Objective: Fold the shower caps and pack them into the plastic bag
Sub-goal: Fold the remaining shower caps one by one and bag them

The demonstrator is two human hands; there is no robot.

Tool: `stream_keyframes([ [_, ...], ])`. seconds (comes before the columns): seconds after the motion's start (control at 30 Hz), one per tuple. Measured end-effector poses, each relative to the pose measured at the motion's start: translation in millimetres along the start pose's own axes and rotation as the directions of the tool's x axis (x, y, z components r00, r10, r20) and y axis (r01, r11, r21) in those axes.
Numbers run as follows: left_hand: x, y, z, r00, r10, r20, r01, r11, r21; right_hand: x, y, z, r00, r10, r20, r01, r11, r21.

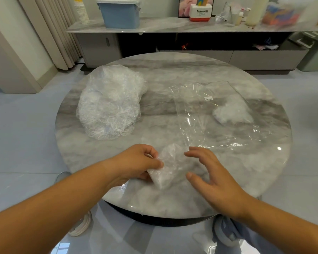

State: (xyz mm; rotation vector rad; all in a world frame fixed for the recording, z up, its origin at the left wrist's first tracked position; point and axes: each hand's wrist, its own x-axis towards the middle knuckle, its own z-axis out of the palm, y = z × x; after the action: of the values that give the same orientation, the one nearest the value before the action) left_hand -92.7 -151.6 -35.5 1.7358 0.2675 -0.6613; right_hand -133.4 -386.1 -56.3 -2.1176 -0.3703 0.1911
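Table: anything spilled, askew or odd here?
Nothing stands out. The loose caps lie heaped at the left, the bag lies flat at the right with a folded wad inside, and the left hand pinches one folded cap in front.

Label (208,98) on plastic bag (200,116) too small to read; shelf clutter (281,14) top rt blurred; blue bin (120,13) cut by top edge.

Left forearm (62,195) and right forearm (275,217): bare all the way to the frame edge. Left hand (136,163) and right hand (211,176): bare too. Only clothing in view is light blue-grey fabric (231,231), creased and denim-like, just below the near rim of the round marble table (173,204), right side. Probably a trouser leg, can't confirm; partly hidden by the right forearm.
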Motion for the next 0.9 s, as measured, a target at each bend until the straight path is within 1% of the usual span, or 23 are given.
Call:
stream_keyframes([
  [0.07,-2.8,0.2,0.3,1.0,-0.018,0.019,0.021,0.984,-0.174,3.9,-6.2,2.2,0.984,0.16,-0.08,-0.143,0.972,0.187],
  [0.13,-5.9,0.1,0.8,0.999,-0.017,0.048,0.029,0.96,-0.278,7.8,-11.7,2.2,0.959,0.266,-0.095,-0.219,0.912,0.348],
  [0.23,-8.4,-2.1,3.9,0.998,-0.001,0.055,0.019,0.943,-0.331,11.9,-17.6,-0.1,0.949,0.311,-0.045,-0.238,0.804,0.545],
  [0.3,-10.5,-3.5,7.1,0.999,0.005,0.05,0.013,0.938,-0.347,13.0,-18.5,-0.5,0.949,0.316,0.02,-0.249,0.706,0.663],
  [0.37,-12.4,-4.8,9.6,0.998,0.004,0.063,0.02,0.929,-0.369,14.2,-20.1,-0.1,0.947,0.308,0.094,-0.28,0.643,0.712],
  [0.43,-14.6,-6.1,12.4,0.995,0.004,0.1,0.036,0.921,-0.389,15.1,-23.1,0.1,0.944,0.296,0.146,-0.304,0.608,0.734],
  [0.57,-18.8,-7.0,17.2,0.975,0.031,0.218,0.053,0.928,-0.37,18.1,-29.5,-0.4,0.934,0.321,0.16,-0.319,0.539,0.78],
  [0.63,-18.9,-7.6,19.6,0.97,0.041,0.239,0.05,0.931,-0.363,20.0,-31.4,-1.2,0.933,0.331,0.14,-0.31,0.543,0.78],
  [0.7,-18.7,-7.9,21.9,0.97,0.035,0.24,0.054,0.934,-0.354,21.8,-30.4,-2.5,0.941,0.323,0.099,-0.282,0.588,0.758],
  [0.73,-18.4,-8.2,22.6,0.971,0.026,0.239,0.061,0.935,-0.35,22.3,-29.9,-3.0,0.949,0.306,0.071,-0.258,0.632,0.731],
  [0.8,-18.3,-8.1,23.2,0.969,-0.001,0.246,0.088,0.935,-0.343,22.1,-27.9,-3.6,0.97,0.242,0.003,-0.191,0.76,0.621],
  [0.9,-18.2,-7.1,22.6,0.961,-0.07,0.268,0.163,0.925,-0.343,16.6,-24.8,-2.7,0.997,0.051,-0.062,-0.022,0.916,0.401],
])
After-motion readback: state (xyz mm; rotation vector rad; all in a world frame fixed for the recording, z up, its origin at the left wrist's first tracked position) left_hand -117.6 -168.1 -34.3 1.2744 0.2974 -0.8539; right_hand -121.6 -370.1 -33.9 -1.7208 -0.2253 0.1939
